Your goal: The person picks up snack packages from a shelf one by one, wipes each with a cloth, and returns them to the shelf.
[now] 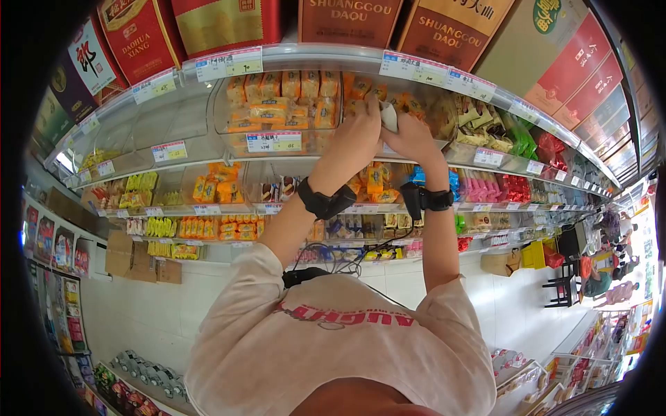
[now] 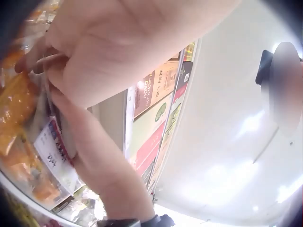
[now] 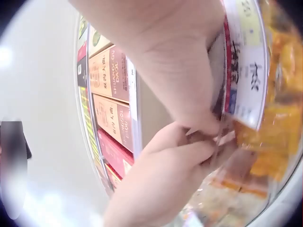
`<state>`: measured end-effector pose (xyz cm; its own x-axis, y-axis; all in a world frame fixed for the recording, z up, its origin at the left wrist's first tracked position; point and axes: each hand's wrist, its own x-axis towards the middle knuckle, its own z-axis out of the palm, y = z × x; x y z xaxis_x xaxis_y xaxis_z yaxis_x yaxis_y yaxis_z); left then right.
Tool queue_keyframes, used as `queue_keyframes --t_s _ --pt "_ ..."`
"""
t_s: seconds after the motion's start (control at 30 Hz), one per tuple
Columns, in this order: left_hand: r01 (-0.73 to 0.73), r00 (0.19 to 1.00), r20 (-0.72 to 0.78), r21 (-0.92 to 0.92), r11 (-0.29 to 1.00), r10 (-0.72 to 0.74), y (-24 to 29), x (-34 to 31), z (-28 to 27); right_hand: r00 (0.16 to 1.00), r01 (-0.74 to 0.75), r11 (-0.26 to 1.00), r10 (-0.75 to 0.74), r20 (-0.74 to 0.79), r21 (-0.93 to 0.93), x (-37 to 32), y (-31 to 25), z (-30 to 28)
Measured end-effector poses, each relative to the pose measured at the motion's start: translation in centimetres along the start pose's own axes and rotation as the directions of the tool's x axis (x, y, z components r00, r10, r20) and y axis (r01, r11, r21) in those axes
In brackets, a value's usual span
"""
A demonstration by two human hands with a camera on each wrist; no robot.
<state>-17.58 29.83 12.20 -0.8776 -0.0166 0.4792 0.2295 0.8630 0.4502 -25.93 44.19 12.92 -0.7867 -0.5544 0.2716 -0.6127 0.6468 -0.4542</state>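
Note:
Both hands meet over the front edge of a clear bin of orange-wrapped snacks. Between them a white price tag stands tilted; its handwritten face shows in the right wrist view. My right hand holds the tag along its side, the thumb lying close to the bin front. The curled fingers of my left hand come together at the tag's end, beside the right fingertips. In the left wrist view, orange packets lie just past the hands, and the left palm hides part of the grip.
Left of the hands stands another bin of orange snack packs with its own price tag. Cream-coloured packets fill the bin to the right. Boxed bottles line the shelf above, and more snack bins sit below.

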Motion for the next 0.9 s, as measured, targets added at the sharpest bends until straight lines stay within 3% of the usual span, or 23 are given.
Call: queue_keyframes --t_s 0.13,0.3,0.33,0.37,0.5,0.63,0.73,0.83,0.87,0.9 --pt "-0.059 0.98 -0.193 -0.07 0.996 0.044 -0.9 -0.3 1.4 0.989 -0.12 0.992 0.116 0.09 0.039 1.3 1.0 -0.2" --pt "-0.12 0.968 -0.246 -0.259 0.959 0.055 -1.2 -0.9 1.0 0.988 -0.06 0.996 0.069 -0.141 0.064 0.6 0.6 0.6" --pt "-0.065 0.981 -0.192 -0.385 0.921 -0.011 -1.6 -0.8 1.4 0.979 -0.045 0.995 0.061 -0.193 0.09 0.8 1.2 1.1" --pt "-0.122 0.968 -0.248 -0.371 0.921 0.028 -1.9 -0.9 1.8 0.969 -0.027 0.993 0.055 -0.241 0.116 0.9 1.8 1.6" --pt "-0.269 0.897 -0.423 -0.289 0.919 0.129 -1.2 -0.8 1.3 0.859 0.27 0.84 0.01 -0.512 0.47 -0.5 0.2 0.5" --pt "-0.313 0.881 -0.459 -0.38 0.87 0.116 -0.2 -1.8 0.0 0.822 0.334 0.771 0.043 -0.568 0.542 -4.2 -2.8 -0.8" --pt "-0.339 0.878 -0.468 -0.45 0.826 0.105 1.8 -3.1 -2.0 0.726 0.406 0.689 0.157 -0.67 0.601 -6.7 -3.4 -1.1" --pt "-0.319 0.909 -0.399 -0.481 0.817 0.12 2.1 -4.7 -2.3 0.713 0.361 0.561 0.349 -0.608 0.745 -9.9 -5.7 -1.7" --pt "-0.307 0.922 -0.364 -0.482 0.821 0.131 2.1 -5.2 -2.1 0.788 0.247 0.518 0.385 -0.481 0.819 -11.2 -5.2 -0.9" --pt "-0.272 0.941 -0.323 -0.527 0.805 0.106 2.5 -5.7 -1.9 0.788 0.286 0.421 0.407 -0.461 0.861 -12.0 -5.2 0.1"
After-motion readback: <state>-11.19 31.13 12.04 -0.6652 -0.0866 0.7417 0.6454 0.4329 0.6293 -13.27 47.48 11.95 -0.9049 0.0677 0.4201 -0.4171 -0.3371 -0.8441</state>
